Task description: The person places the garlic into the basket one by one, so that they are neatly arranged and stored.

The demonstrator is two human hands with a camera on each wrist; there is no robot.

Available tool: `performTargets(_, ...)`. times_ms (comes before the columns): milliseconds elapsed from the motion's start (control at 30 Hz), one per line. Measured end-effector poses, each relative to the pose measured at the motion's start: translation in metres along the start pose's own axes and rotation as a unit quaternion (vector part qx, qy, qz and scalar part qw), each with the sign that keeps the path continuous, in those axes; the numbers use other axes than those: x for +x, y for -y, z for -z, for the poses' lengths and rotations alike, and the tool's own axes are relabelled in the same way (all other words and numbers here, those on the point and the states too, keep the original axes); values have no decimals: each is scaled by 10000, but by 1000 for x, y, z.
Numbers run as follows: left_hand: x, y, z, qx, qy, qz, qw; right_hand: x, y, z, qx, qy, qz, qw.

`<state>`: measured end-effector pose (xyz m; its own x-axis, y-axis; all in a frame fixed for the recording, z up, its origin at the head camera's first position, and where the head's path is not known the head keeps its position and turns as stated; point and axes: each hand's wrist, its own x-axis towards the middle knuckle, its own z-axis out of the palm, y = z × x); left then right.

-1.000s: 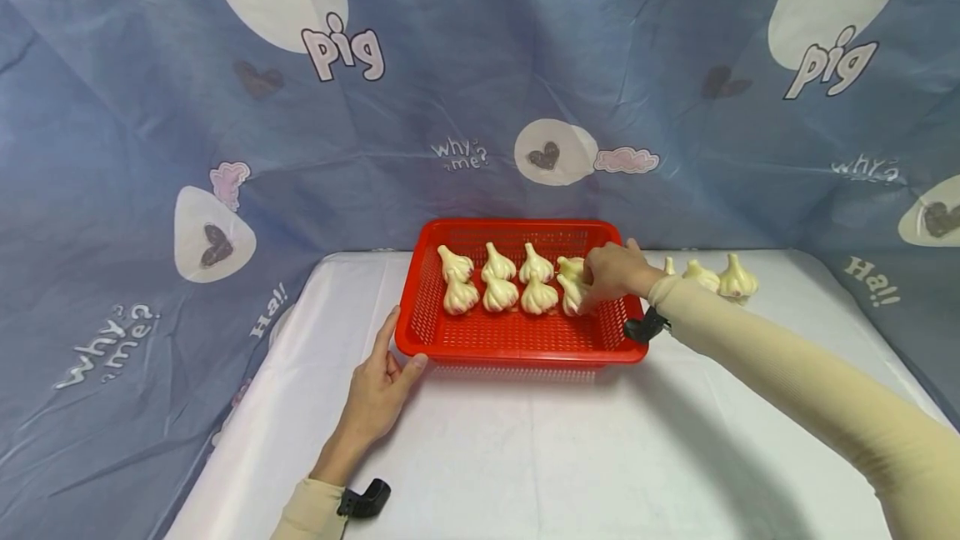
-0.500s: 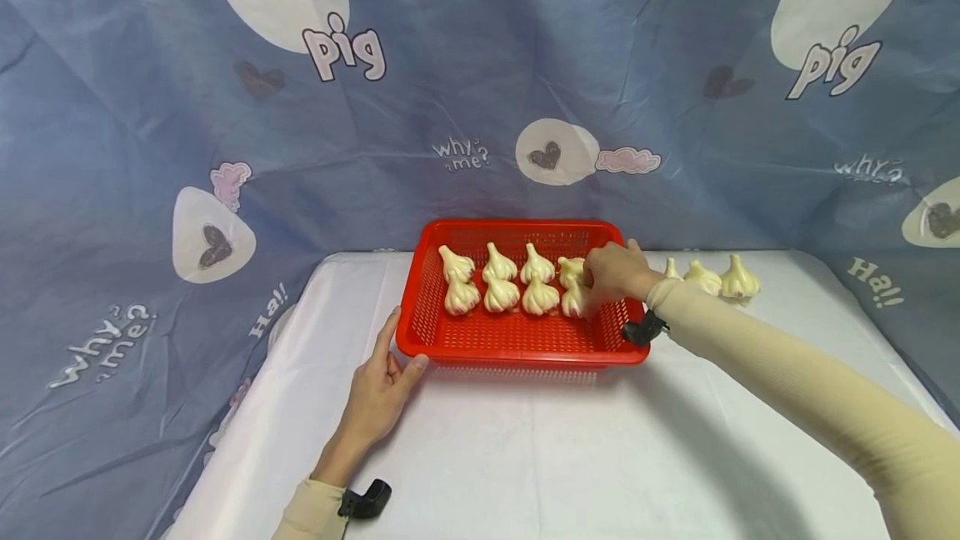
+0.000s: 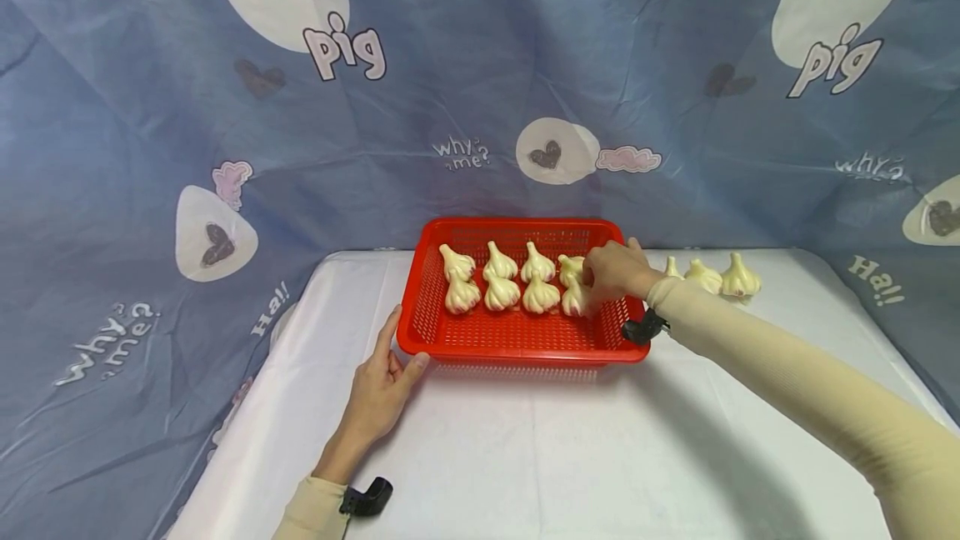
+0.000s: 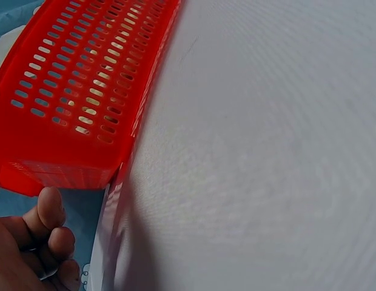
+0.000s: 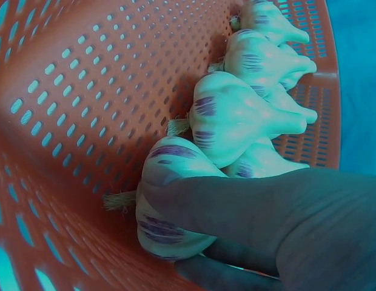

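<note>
My right hand (image 3: pixel 617 273) is inside the red plastic basket (image 3: pixel 517 354), at its right end. Thumb and fingers grip a garlic bulb (image 5: pixel 167 159), which sits low against the basket floor at the end of the front row. Part of that bulb is hidden behind the thumb. Beside it, other garlic bulbs (image 3: pixel 539 297) lie in two rows with their stems toward the back. My left hand (image 3: pixel 378 394) holds the basket's front left corner between thumb and index finger. In the left wrist view its other fingers (image 4: pixel 60 242) are curled beside the basket's wall (image 4: pixel 60 139).
On the white tablecloth (image 3: pixel 525 457), several more garlic bulbs (image 3: pixel 740 276) stand right of the basket, partly behind my right forearm. A blue patterned cloth (image 3: pixel 450 90) hangs behind the table and along its sides.
The front-row bulb under my right hand has straightened slightly to sit in line with the row. My left hand and the basket stay in place.
</note>
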<state>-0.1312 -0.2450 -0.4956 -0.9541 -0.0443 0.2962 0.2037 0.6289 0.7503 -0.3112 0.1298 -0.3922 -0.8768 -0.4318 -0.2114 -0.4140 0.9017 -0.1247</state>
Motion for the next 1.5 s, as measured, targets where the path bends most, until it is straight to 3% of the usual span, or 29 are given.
performTargets(500,2,-2,-1,-75,15,-9,10000,2,-5,1,134,152,-63,9998)
performTargets(767,1,-2,-1,-111,-31,4,9999,2,-7,13,563,80,84,9983)
performTargets(933,1,-1,0,-102,-38,-11,9999,0,-13,19,1101,3,348,9933)
performTargets(1200,-1,-3,0,-75,-41,57,9999,-8,-32,30,1559,-555,620,9843)
performTargets(1500,-2,-4,-1,-127,-34,32,9999,-32,-74,49,1643,-914,132,9821)
